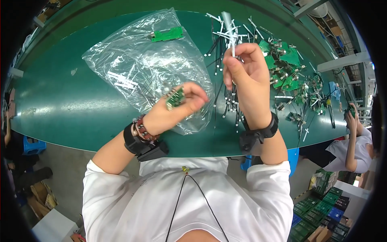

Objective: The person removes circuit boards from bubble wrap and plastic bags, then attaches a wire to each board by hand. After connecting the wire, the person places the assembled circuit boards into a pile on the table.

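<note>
My left hand (163, 115), slightly blurred, is curled round a small green circuit board (175, 98) over the near part of a clear plastic bag (133, 48). To its right, my raised right hand (250, 76) pinches a thin white strip (232, 42) between thumb and fingertips; the strip points away from me and its far end is smeared by motion. Another green circuit board (168, 34) lies on the bag's far part. White strips (122, 80) show at the bag's left side. Beyond and below my right hand spreads a heap of black leads with white ends (231, 103).
A pile of green circuit boards (288, 58) with metal parts and loose leads covers the right of the green table (52, 90). At far right sits a co-worker (354, 147) holding a green board. Blue stools (33, 146) and stacked crates (318, 211) stand on the floor.
</note>
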`<act>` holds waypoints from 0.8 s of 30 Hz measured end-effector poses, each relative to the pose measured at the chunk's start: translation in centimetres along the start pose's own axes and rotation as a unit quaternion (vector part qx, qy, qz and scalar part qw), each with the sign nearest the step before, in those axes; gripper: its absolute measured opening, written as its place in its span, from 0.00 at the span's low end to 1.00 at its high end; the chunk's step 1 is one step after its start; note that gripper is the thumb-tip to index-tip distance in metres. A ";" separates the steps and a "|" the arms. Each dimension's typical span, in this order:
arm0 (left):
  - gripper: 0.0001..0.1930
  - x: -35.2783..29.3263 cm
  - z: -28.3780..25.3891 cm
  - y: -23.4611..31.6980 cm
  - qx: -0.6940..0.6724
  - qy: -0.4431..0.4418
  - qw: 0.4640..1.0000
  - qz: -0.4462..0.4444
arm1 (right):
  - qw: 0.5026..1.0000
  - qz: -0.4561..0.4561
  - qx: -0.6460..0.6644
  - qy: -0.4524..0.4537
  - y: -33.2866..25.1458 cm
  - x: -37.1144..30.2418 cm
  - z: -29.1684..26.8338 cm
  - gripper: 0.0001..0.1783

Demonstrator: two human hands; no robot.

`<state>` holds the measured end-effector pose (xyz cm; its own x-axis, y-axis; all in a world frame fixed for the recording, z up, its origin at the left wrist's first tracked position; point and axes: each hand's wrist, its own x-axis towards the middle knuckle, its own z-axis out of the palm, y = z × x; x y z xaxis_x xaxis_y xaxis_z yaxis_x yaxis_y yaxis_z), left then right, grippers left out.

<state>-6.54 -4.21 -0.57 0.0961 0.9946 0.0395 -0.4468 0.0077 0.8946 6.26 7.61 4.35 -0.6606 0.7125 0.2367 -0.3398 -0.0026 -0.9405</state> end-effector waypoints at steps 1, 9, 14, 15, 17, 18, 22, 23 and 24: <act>0.11 -0.1 0.8 0.3 0.125 0.034 0.991 -0.022 | 0.999 -0.009 -0.032 -0.005 0.4 0.1 0.3 0.06; 0.11 -0.1 1.0 1.0 0.117 0.028 0.993 -0.003 | 0.992 -0.025 -0.123 -0.005 0.8 -0.2 1.2 0.08; 0.12 -0.7 0.2 1.5 0.076 0.088 0.993 -0.016 | 0.984 0.114 -0.113 -0.072 2.1 -2.6 0.1 0.06; 0.11 -0.6 0.3 1.6 0.123 0.105 0.987 0.012 | 0.985 0.109 -0.119 -0.067 2.3 -3.2 0.0 0.06; 0.09 -0.2 0.6 1.5 0.211 0.124 0.967 0.070 | 0.963 0.129 -0.184 -0.147 2.5 -4.0 -0.1 0.05; 0.08 -0.1 0.3 0.9 0.247 0.117 0.954 0.126 | 0.961 0.134 -0.177 -0.166 2.4 -4.1 -0.2 0.05; 0.06 -0.2 0.6 1.3 0.332 0.122 0.928 0.118 | 0.933 -0.039 -0.283 -0.217 3.6 -3.2 -0.6 0.08; 0.06 -0.1 1.0 1.2 0.287 0.149 0.943 0.080 | 0.929 -0.016 -0.295 -0.223 3.4 -3.2 -0.9 0.08; 0.06 -0.1 1.1 1.1 0.287 0.128 0.946 0.086 | 0.929 -0.020 -0.307 -0.205 3.3 -3.3 -1.0 0.08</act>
<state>-6.09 -4.39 0.90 -0.1843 0.9693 0.1625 0.1262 -0.1406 0.9820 7.99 5.97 0.28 -0.8974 0.3764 0.2301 -0.0073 0.5088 -0.8609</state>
